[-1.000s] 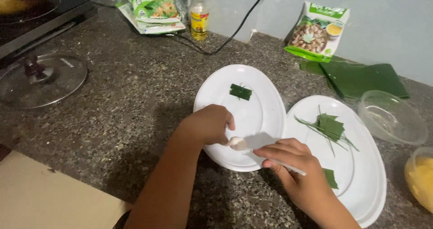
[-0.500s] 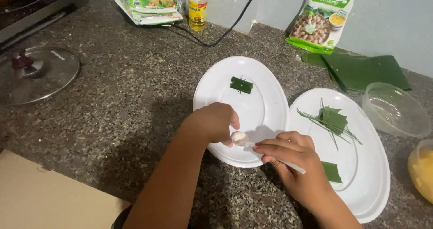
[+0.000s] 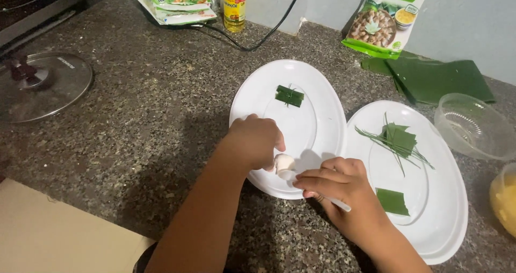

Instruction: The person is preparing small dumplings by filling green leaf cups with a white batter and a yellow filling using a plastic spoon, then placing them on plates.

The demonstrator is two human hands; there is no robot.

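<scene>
Behind, green pouch [image 3: 382, 21] stands upright; flat green packets [image 3: 174, 1] left

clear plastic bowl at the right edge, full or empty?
Empty. The clear plastic bowl stands upright on the counter, and its ribbed bottom shows through with nothing inside.

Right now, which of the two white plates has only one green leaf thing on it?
The left white plate, under the hands: it holds a single folded leaf parcel. The right white plate has leaf strips and another leaf piece.
</scene>
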